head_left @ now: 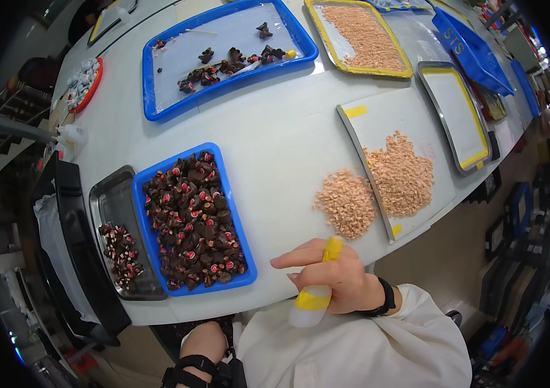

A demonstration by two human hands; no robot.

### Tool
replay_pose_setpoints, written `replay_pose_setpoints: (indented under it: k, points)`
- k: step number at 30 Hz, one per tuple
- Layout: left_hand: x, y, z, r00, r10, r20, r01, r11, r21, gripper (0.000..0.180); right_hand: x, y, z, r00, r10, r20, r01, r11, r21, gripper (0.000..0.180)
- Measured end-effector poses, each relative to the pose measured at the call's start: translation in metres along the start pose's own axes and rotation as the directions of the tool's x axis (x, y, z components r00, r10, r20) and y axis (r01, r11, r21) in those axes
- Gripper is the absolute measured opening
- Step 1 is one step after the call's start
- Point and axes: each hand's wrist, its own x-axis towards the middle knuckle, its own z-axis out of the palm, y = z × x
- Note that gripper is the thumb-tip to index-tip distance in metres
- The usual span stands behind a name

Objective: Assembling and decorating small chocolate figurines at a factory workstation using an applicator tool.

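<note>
My right hand hovers over the table's near edge, its fingers closed around a slim tool with yellow bands and a translucent white end. The index finger stretches out to the left; the tool's exact kind is unclear. Low in the view, at the table's edge, is what looks like my left hand with a black strap below it; no fingers show. Beyond my right hand, pale chopped nuts lie heaped on the table. More chopped nuts cover part of a white board beside them.
Left of my right hand is a blue tray full of dark chocolate clusters, overlapping a metal tray. Farther back are a larger blue tray with several clusters and a yellow-edged nut tray. An upright-rimmed tray lies at right.
</note>
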Motion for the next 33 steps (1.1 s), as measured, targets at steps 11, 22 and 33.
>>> replay_pose_setpoints:
  k: [11,22,33]
  points:
    - [-0.057,-0.012,-0.107,0.405,-0.537,-0.74,0.404,-0.621,0.672,0.061,-0.004,-0.003,-0.008,0.989,0.145,-0.02,-0.146,0.989,-0.035,0.019]
    - [-0.083,-0.029,-0.129,0.511,-0.408,-0.757,0.589,-0.476,0.653,0.03,0.001,0.004,-0.003,0.991,0.12,-0.057,-0.123,0.991,-0.049,0.033]
    - [-0.086,-0.022,-0.132,0.487,-0.24,-0.84,0.862,-0.026,0.507,0.027,0.0,0.007,-0.006,0.986,0.161,-0.044,-0.164,0.985,-0.054,0.028]
